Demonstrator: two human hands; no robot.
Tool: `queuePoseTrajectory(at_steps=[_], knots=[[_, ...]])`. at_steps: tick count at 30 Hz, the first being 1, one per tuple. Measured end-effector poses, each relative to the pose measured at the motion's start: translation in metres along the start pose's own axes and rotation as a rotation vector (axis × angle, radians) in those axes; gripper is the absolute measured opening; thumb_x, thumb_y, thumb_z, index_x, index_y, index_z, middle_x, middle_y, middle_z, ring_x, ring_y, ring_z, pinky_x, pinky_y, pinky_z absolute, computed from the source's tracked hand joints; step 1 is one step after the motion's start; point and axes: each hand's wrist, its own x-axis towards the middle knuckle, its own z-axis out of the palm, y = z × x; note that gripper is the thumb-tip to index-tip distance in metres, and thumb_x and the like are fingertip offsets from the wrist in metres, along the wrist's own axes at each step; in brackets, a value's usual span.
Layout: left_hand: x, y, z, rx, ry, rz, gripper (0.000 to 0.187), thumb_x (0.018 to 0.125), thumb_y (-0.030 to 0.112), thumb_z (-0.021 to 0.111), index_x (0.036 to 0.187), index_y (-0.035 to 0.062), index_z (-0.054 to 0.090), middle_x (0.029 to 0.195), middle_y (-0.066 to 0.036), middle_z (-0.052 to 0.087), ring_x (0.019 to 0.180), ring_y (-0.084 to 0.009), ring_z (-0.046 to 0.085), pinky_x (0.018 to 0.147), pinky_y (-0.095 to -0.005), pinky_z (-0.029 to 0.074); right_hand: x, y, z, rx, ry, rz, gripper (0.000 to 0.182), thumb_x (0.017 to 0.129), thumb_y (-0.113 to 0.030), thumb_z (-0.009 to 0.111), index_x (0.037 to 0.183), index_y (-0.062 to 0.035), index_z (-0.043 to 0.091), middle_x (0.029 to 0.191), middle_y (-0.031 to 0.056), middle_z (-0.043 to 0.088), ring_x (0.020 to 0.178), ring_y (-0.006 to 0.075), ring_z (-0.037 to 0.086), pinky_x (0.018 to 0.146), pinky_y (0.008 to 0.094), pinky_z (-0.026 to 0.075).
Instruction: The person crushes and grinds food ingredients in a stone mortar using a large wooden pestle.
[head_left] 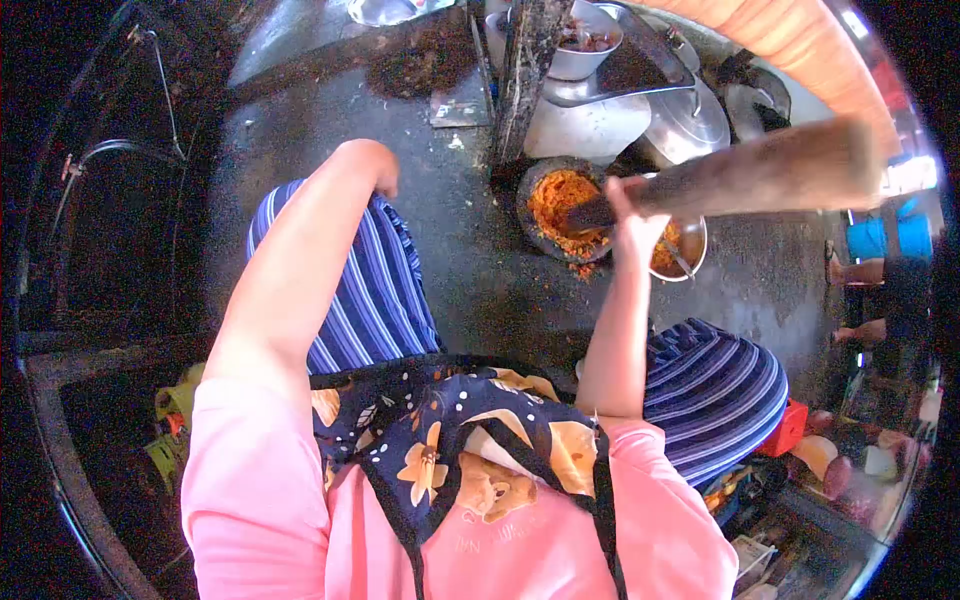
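right hand (632,222) has its fingers wrapped around the heavy, stiff pestle (740,178), low near the mortar (545,215) of orange paste; left hand (378,165) rests fisted on knee.

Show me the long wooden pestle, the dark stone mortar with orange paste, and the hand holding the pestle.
Long wooden pestle (760,172), head view, middle of its shaft.
Dark stone mortar with orange paste (528,215), head view, left rim.
Right hand (632,222), head view, back of the hand gripping the pestle.
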Motion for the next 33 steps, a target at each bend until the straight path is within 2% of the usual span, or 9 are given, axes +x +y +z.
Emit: queuePoseTrajectory(at_steps=[4,9,11,16,19,21,23,29,33], knots=[[-0.009,-0.003,0.001,0.018,0.037,0.046,0.045,0.073,0.042,0.06,0.102,0.0072,0.064,0.109,-0.013,0.061,0.099,-0.0289,0.058,0.083,-0.0403,0.046,0.022,-0.067,-0.008,-0.102,-0.044,-0.062,0.022,0.061,-0.001,0.076,0.073,-0.0043,0.058,0.072,0.0019,0.058,0.068,0.0156,0.052,0.07,0.0309,0.042],[-0.011,0.003,0.001,-0.011,-0.002,-0.005,0.04,0.074,0.039,0.061,0.102,0.0096,0.065,0.111,-0.01,0.06,0.1,-0.0271,0.058,0.083,-0.0408,0.046,0.005,0.055,-0.012,-0.167,-0.016,0.028,0.02,0.061,-0.003,0.077,0.069,-0.0037,0.059,0.075,0.0043,0.059,0.076,0.0165,0.053,0.075,0.0309,0.042],[-0.016,0.006,-0.009,0.018,0.023,-0.06,0.037,0.076,0.037,0.061,0.103,0.012,0.065,0.113,-0.007,0.06,0.101,-0.0254,0.058,0.083,-0.0407,0.047,-0.011,0.081,-0.012,-0.002,0.02,0.082,0.029,0.06,-0.003,0.078,0.081,-0.0028,0.058,0.082,0.0044,0.058,0.082,0.0182,0.052,0.08,0.0318,0.041],[-0.015,0.002,-0.003,0.048,0.024,0.008,0.036,0.072,0.035,0.061,0.097,0.0104,0.067,0.106,-0.01,0.062,0.097,-0.0275,0.059,0.081,-0.0392,0.047,0.024,-0.054,0.001,0.013,0.084,-0.087,0.018,0.066,-0.003,0.075,0.074,-0.0009,0.059,0.071,0.0039,0.057,0.065,0.0153,0.051,0.067,0.0286,0.041],[-0.023,0.006,-0.005,0.063,0.137,0.076,0.035,0.074,0.036,0.058,0.092,0.007,0.067,0.102,-0.014,0.062,0.094,-0.0294,0.059,0.081,-0.04,0.046,0.032,-0.054,-0.003,0.05,0.084,-0.096,0.016,0.066,-0.004,0.074,0.071,-0.002,0.06,0.07,0.0036,0.057,0.064,0.0148,0.051,0.067,0.0282,0.041],[-0.047,0.023,-0.012,-0.085,0.207,0.312,0.041,0.08,0.038,0.054,0.102,0.0041,0.062,0.105,-0.016,0.061,0.097,-0.0325,0.058,0.085,-0.0395,0.045,0.022,-0.01,-0.001,-0.125,0.115,-0.048,0.019,0.063,-0.002,0.075,0.075,-0.0041,0.06,0.074,0.0031,0.058,0.072,0.016,0.053,0.071,0.0283,0.042],[-0.118,0.055,-0.009,-0.377,0.573,0.72,0.036,0.085,0.031,0.05,0.107,0.0024,0.058,0.105,-0.019,0.06,0.095,-0.0343,0.058,0.08,-0.0403,0.046,0.003,0.084,-0.01,0.082,0.045,0.108,0.023,0.063,0.0,0.075,0.079,-0.0053,0.059,0.08,0.0026,0.059,0.08,0.0159,0.053,0.078,0.029,0.041],[-0.29,0.117,0.01,-0.274,1.233,1.262,0.032,0.07,0.026,0.061,0.1,0.0173,0.064,0.076,-0.001,0.059,0.064,-0.0134,0.054,0.061,-0.0286,0.045,0.027,-0.021,-0.009,0.013,0.075,-0.045,0.021,0.062,-0.001,0.075,0.076,-0.0048,0.059,0.076,0.0017,0.057,0.071,0.0153,0.051,0.071,0.0292,0.042],[-0.33,0.122,-0.004,-0.053,1.065,1.338,0.056,0.079,0.017,0.056,0.132,0.0238,0.041,0.095,-0.003,0.059,0.078,-0.0181,0.055,0.078,-0.0383,0.046,0.039,-0.034,-0.009,0.088,0.073,-0.046,0.024,0.061,0.001,0.075,0.077,-0.0042,0.059,0.077,0.0029,0.057,0.071,0.016,0.053,0.072,0.0297,0.043]])
